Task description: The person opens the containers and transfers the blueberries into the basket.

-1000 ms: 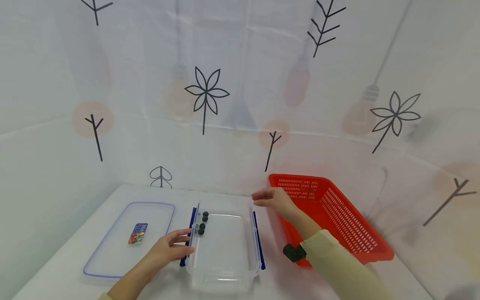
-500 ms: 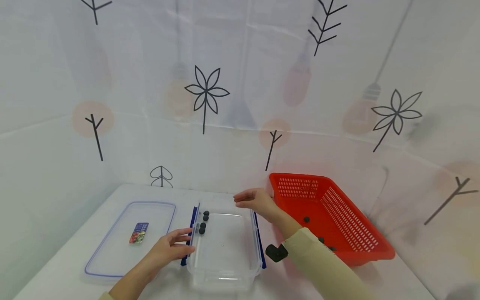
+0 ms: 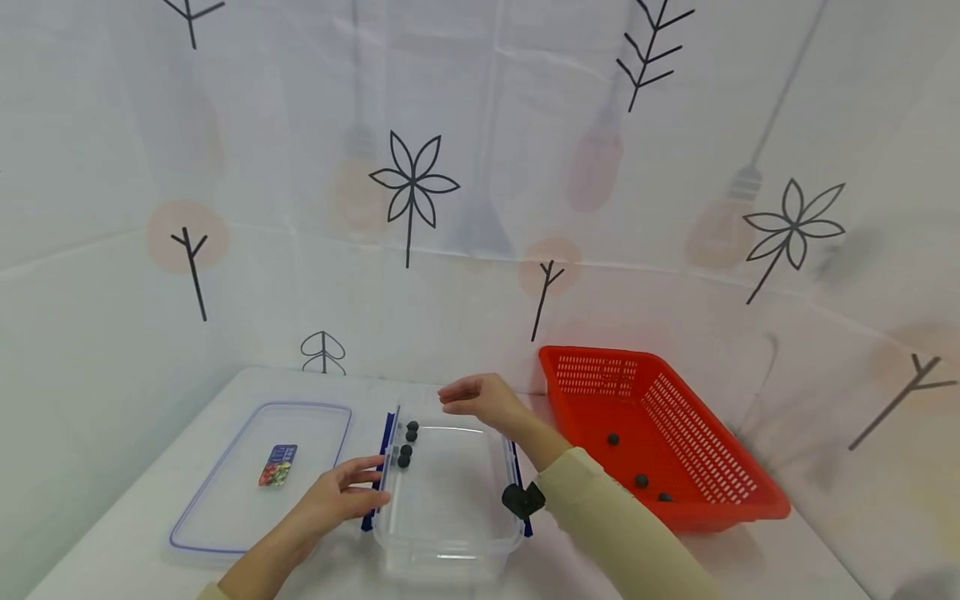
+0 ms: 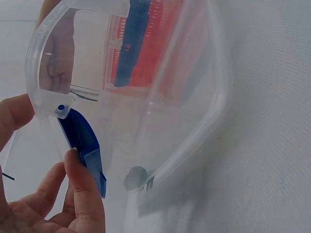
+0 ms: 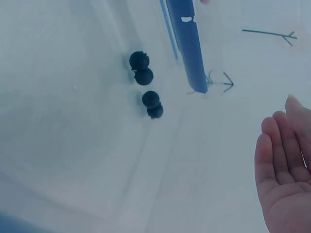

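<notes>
A clear plastic food box [image 3: 446, 492] with blue side clips stands before me. My left hand [image 3: 341, 493] rests its thumb and fingertips against the box's left side; in the left wrist view its fingers touch the lowered blue clip [image 4: 83, 141]. Inside, along the left wall, lie several dark round berries [image 3: 411, 437] in two pairs, seen closer as berries [image 5: 151, 99] in the right wrist view. Over the box's far right end hovers my right hand [image 3: 487, 404], fingers bent lightly together and nothing visible in it. Its palm [image 5: 286, 194] faces up in the right wrist view.
To the right a red slotted basket [image 3: 592, 400] holds several dark berries [image 3: 641, 481]. On the left lies a clear lid [image 3: 225, 533] with a blue rim and a fruit label [image 3: 278, 466]. A patterned curtain [image 3: 480, 208] hangs behind the white table [image 3: 120, 542].
My right hand has moved left from the red basket's edge to above the box, uncovering berries in the basket. The left hand has stayed at the box's side.
</notes>
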`<state>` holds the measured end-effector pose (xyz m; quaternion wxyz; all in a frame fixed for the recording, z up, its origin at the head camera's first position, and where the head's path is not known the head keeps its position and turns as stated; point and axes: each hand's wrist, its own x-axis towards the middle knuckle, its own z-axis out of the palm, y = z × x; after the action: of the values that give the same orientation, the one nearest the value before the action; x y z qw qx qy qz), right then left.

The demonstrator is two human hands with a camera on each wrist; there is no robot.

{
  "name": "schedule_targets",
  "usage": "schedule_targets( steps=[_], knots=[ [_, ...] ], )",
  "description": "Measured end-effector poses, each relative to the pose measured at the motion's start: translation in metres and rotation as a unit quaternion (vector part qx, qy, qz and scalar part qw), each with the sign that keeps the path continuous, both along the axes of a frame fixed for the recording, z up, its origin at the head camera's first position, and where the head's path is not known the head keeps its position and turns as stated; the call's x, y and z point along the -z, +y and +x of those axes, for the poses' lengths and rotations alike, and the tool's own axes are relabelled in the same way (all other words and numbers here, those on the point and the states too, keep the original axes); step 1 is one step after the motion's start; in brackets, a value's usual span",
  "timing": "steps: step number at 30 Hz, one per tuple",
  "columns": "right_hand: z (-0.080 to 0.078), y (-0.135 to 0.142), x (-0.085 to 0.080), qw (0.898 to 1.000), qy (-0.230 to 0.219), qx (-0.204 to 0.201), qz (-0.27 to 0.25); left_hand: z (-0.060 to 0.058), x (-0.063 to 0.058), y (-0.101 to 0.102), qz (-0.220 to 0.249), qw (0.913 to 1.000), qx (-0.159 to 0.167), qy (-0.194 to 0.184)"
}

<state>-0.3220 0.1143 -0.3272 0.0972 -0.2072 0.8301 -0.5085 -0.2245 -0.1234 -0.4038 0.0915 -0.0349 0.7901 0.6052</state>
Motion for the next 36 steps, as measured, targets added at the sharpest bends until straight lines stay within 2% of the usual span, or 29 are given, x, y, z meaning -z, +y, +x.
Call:
schedule_targets(
  steps=[10, 27, 36],
  knots=[
    [-0.012, -0.019, 0.012, 1.000, -0.021, 0.013, -0.005, 0.000, 0.000, 0.001, 0.001, 1.0000, -0.001, -0.002],
    [-0.040, -0.046, 0.039, 0.997, -0.039, 0.067, -0.013, 0.001, -0.004, 0.000, 0.006, 0.9999, -0.005, -0.006],
    [-0.048, -0.052, 0.052, 0.997, -0.021, 0.057, 0.045, 0.001, -0.005, 0.001, 0.011, 0.9999, -0.004, -0.002]
  ],
)
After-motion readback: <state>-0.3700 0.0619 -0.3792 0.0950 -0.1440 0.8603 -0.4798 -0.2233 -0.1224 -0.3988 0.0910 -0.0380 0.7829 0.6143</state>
